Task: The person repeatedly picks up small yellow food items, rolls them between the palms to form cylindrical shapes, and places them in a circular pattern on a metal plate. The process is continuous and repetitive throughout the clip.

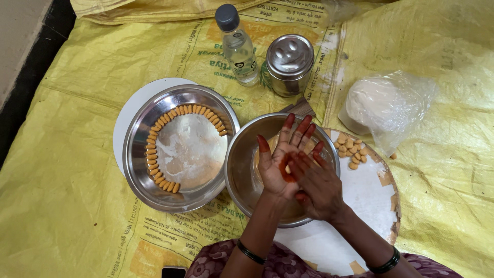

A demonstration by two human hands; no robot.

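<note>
My left hand (pixel 278 164) lies palm-up, fingers spread, over the steel bowl (pixel 242 170); my right hand (pixel 316 185) fingertips press together on what looks like 1 small dough piece (pixel 288 169) there.

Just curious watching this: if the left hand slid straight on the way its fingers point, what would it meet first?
Probably the far rim of the steel bowl under the left hand, then the lidded steel canister; height is unclear.

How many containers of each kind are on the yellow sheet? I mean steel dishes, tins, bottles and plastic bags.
Steel plate: 1
Steel bowl: 1
Steel tin with lid: 1
Clear bottle: 1
Plastic bag of dough: 1
Total: 5
</note>
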